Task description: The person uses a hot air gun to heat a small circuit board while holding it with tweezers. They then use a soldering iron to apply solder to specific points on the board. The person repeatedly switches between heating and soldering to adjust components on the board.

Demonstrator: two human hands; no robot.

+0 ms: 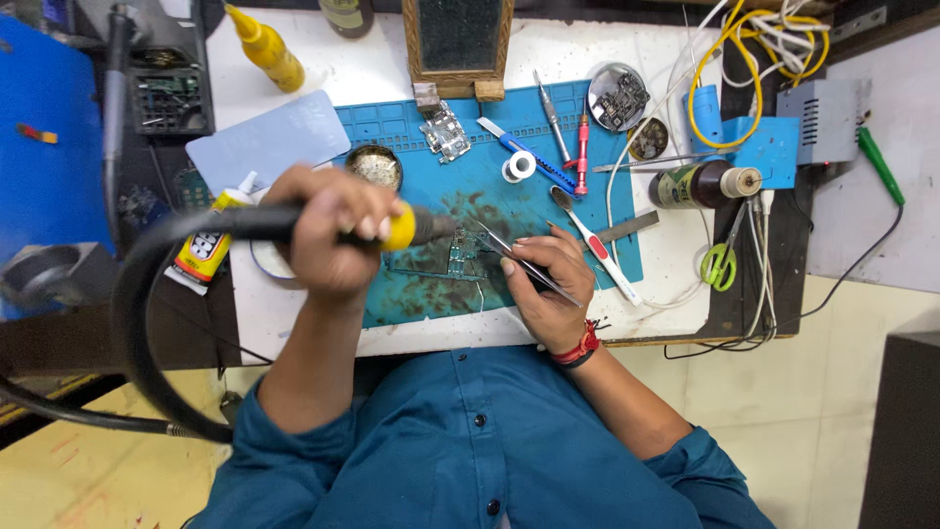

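Your left hand (328, 230) grips the black-and-yellow hot-air wand (392, 227); your right hand (548, 284) pinches thin steel tweezers (524, 260) over the flat circuit board (452, 263) on the blue rubbery mat (470, 186).

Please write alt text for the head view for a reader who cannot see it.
Over a blue silicone work mat, the left hand grips a black-hosed hot-air handle with a yellow collar, aimed at a small green circuit board; the right hand holds thin metal tweezers there.

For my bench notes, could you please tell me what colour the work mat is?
The work mat is blue with dark stains, as the head view shows.
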